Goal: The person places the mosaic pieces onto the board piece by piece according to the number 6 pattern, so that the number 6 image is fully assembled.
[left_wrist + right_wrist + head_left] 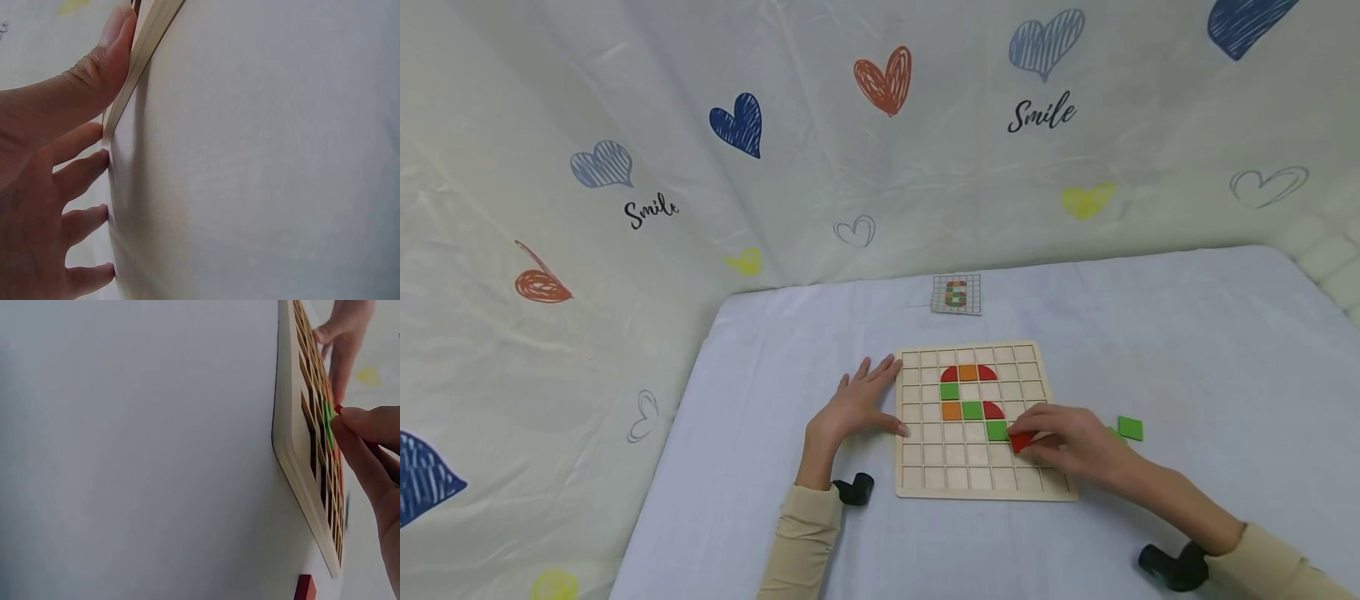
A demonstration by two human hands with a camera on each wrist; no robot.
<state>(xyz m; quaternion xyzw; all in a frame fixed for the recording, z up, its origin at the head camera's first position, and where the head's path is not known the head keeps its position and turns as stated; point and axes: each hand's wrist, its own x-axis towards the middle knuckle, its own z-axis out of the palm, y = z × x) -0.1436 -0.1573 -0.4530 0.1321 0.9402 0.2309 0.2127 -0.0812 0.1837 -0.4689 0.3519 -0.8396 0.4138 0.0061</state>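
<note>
A square wooden grid board (pixel 917 493) lies on the white-covered table. Along its left edge rests my left hand (pixel 856 406), fingers spread, thumb on the rim; the left wrist view shows that thumb (pixel 94 75) against the wooden side. Between thumb and fingertips my right hand (pixel 1075 437) pinches a red tile (pixel 1020 442) over the board's right half, beside a green tile (pixel 997 431) set in a cell. Other cells hold red quarter-round tiles (pixel 992 410), orange square tiles (pixel 951 411) and more green ones. The right fingers partly hide the held tile's shape.
Behind the board lies a small pattern card (pixel 939 306) with a coloured figure on a grid. Loose green tiles (pixel 1131 428) lie right of the board, partly behind the right hand. In the right wrist view a red piece (pixel 305 587) sits on the table near the board's corner.
</note>
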